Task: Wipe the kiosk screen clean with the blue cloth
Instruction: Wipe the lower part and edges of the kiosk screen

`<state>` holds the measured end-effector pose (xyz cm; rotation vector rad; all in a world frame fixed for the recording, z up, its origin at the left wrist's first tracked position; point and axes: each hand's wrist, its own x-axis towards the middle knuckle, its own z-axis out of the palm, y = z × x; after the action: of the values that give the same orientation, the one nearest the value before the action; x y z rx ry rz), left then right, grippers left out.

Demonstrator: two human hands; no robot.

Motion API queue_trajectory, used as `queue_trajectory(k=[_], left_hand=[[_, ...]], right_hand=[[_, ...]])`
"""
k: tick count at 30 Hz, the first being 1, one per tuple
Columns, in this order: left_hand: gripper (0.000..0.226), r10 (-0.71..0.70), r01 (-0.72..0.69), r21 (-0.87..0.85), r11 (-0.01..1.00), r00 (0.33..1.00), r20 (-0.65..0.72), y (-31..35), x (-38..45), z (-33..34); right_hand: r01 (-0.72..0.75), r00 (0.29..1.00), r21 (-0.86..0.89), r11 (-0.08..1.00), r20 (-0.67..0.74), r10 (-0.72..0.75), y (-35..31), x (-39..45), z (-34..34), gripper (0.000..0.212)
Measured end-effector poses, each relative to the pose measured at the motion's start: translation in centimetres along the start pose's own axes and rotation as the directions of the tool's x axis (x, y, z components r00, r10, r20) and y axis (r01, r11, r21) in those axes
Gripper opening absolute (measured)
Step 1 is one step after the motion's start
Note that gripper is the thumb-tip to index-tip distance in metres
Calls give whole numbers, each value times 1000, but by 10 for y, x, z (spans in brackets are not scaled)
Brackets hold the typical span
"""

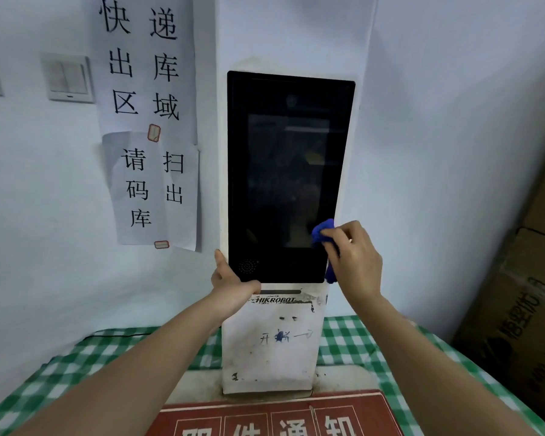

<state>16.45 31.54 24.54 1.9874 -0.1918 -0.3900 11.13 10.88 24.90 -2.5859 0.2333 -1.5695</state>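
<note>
The kiosk screen [283, 171] is a tall black panel on a white stand, dark and reflective. A bunched blue cloth [323, 231] presses against the screen's lower right corner, and a tail of it hangs below my hand. My right hand [354, 259] is shut on the cloth. At the panel's lower left corner, my left hand [230, 283] grips the kiosk, thumb up along the left edge and fingers under the bottom.
The white stand [271, 344] rests on a table with a green checked cloth [346, 338]. A red sign [280, 420] lies in front. Paper notices [151, 121] and light switches [68, 77] are on the wall at left. Cardboard boxes [523, 309] stand at right.
</note>
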Motion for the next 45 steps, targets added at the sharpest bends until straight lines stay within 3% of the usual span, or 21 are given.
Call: queue_trajectory(k=[3, 7, 8, 11, 12, 16, 22, 28, 37, 42, 45], left_hand=[[104, -2, 2, -4, 1000, 1000, -4, 0, 1, 1], [104, -2, 2, 4, 1000, 1000, -1, -1, 1, 0], [104, -1, 1, 6, 1000, 1000, 0, -2, 1, -1], [104, -2, 2, 5, 1000, 1000, 1, -2, 1, 0], [105, -1, 1, 4, 1000, 1000, -5, -2, 1, 0], [105, 3, -3, -2, 1000, 1000, -18, -3, 4, 1], [104, 7, -7, 2, 1000, 1000, -2, -4, 3, -1], [104, 4, -4, 13, 1000, 1000, -4, -3, 1, 0], [104, 13, -13, 10, 1000, 1000, 9, -4, 1, -2], [104, 9, -9, 9, 1000, 1000, 2, -4, 0, -1], [105, 13, -13, 12, 1000, 1000, 2, -5, 0, -1]], right_hand=[[35, 997, 14, 999, 69, -36, 6, -22, 9, 18], [240, 962, -63, 969, 148, -229, 18, -28, 8, 16], [208, 970, -45, 977, 139, -200, 17, -22, 5, 14], [-148, 988, 119, 982, 52, 143, 8, -3, -4, 13], [-187, 982, 132, 973, 26, 186, 7, -1, -5, 15], [-58, 995, 41, 997, 81, 55, 8, -23, 5, 19], [10, 981, 18, 1000, 195, -13, 16, -29, 3, 14], [-111, 993, 53, 992, 46, 109, 7, -12, 1, 14], [29, 991, -12, 1000, 128, -27, 15, -46, 15, 19], [-71, 996, 26, 997, 49, 70, 1, -27, 14, 16], [-82, 994, 38, 996, 74, 79, -3, -44, 23, 18]])
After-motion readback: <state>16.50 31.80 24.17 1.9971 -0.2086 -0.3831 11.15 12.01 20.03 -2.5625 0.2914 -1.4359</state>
